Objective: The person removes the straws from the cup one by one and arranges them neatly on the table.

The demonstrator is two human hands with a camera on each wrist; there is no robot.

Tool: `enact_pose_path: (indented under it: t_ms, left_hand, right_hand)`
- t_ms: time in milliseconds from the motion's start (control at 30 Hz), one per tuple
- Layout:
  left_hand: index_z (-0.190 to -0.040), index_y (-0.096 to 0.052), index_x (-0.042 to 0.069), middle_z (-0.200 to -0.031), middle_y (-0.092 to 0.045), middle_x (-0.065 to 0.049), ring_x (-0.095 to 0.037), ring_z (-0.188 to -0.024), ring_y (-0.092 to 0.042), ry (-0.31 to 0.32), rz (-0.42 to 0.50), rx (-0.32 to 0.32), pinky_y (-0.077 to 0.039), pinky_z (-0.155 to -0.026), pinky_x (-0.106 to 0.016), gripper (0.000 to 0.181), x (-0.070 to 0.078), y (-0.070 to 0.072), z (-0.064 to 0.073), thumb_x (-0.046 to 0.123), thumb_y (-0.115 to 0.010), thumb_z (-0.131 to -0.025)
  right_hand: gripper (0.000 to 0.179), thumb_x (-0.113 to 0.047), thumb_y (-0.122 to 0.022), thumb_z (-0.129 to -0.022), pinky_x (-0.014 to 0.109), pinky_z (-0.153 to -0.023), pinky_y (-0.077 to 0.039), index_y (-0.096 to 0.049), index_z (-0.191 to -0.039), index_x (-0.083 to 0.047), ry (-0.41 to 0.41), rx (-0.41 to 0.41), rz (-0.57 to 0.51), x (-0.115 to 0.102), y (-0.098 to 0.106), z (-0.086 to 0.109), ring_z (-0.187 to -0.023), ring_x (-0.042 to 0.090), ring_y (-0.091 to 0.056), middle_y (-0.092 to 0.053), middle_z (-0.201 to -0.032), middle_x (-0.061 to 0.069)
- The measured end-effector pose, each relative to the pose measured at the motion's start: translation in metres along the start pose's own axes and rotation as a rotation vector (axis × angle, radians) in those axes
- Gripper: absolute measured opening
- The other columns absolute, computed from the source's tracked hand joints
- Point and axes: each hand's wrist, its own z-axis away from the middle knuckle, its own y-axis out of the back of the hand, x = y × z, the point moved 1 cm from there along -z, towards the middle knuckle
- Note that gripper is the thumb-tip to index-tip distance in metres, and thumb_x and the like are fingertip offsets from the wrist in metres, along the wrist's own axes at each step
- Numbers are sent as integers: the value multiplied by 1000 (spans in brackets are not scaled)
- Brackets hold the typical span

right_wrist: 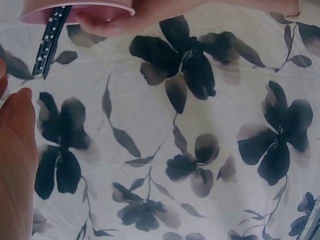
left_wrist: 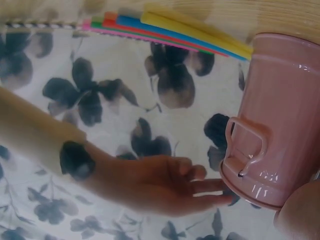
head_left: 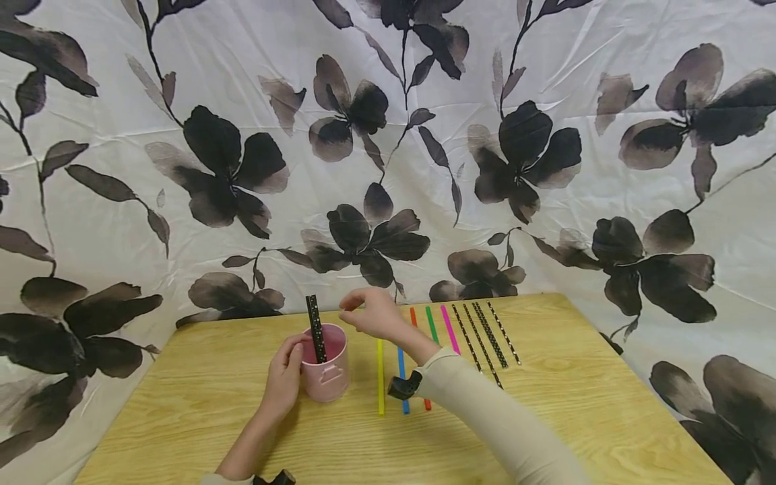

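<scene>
A small pink metal bucket (head_left: 325,384) with a little side handle stands on the table. My left hand (head_left: 283,370) grips it at its left side, with the thumb at the rim. Two black drinking straws with light dots (head_left: 316,327) stand upright in the bucket and lean on its rim. Just right of and above the rim, my right hand (head_left: 372,313) hovers with bent, loose fingers and nothing between them. In the right wrist view, the dotted straws (right_wrist: 50,42) stick out near the right hand's fingertips without touching them.
Right of the bucket lie a yellow straw (head_left: 380,384), a blue straw (head_left: 405,406), a red straw (head_left: 428,405), a green straw (head_left: 432,325) and a pink straw (head_left: 450,328). Several black patterned straws (head_left: 490,335) lie farther right. A floral cloth (head_left: 388,168) hangs behind the wooden table (head_left: 182,404).
</scene>
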Motion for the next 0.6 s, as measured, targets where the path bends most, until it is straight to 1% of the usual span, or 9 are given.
enact_pose_path:
  t_ms: [133,167,233,300,400,500,600]
  left_hand:
    - [-111,-49,-6,-124,-46,-19,-32,-114,-42,30,-2,0,-40,-82,-18,28,0,-1,0,11,-33,-96]
    - [-111,-49,-6,-124,-46,-18,-31,-114,-42,31,-3,2,-40,-83,-18,28,0,-1,0,11,-33,-96]
    - [-111,-50,-6,-124,-46,-18,-31,-113,-43,26,0,5,-40,-81,-17,28,-1,-1,0,11,-33,-96]
    - [-111,-49,-7,-123,-47,-19,-32,-113,-42,2,9,4,-40,-82,-16,28,-1,-1,-1,10,-33,-96]
    - [-110,-49,-9,-122,-47,-21,-34,-112,-42,-33,15,7,-39,-85,-19,27,-2,0,-2,8,-33,-96]
    - [-110,-49,-9,-120,-47,-22,-36,-111,-42,-51,10,6,-39,-84,-19,27,-3,0,-2,7,-33,-96]
    - [-110,-49,-9,-119,-48,-23,-38,-109,-43,-52,12,7,-39,-81,-15,27,-4,0,-2,7,-33,-96]
  right_hand:
    - [12,-17,-66,-78,22,-46,-47,-66,-89,-12,-37,-2,-43,-4,-10,-10,-53,9,-59,-61,-79,-4]
    - [12,-17,-66,-78,22,-46,-47,-66,-89,-12,-42,-2,-47,-3,-13,-12,-53,9,-59,-61,-79,-4]
    - [13,-16,-66,-78,21,-46,-47,-66,-89,-11,-53,-5,-54,-2,-18,-16,-53,9,-59,-61,-78,-4]
    - [14,-16,-67,-78,22,-44,-47,-66,-90,-10,-67,-9,-50,-1,-23,-21,-53,10,-59,-61,-77,-4]
    - [17,-17,-67,-77,23,-43,-47,-65,-93,-11,-92,-13,-44,0,-29,-28,-52,11,-59,-62,-77,-3]
    - [20,-16,-68,-76,24,-42,-47,-64,-95,-9,-115,-9,-63,0,-35,-32,-51,14,-60,-63,-77,-1]
    - [23,-15,-68,-76,25,-42,-47,-63,-96,-5,-138,-6,-94,2,-41,-35,-50,17,-60,-64,-76,0]
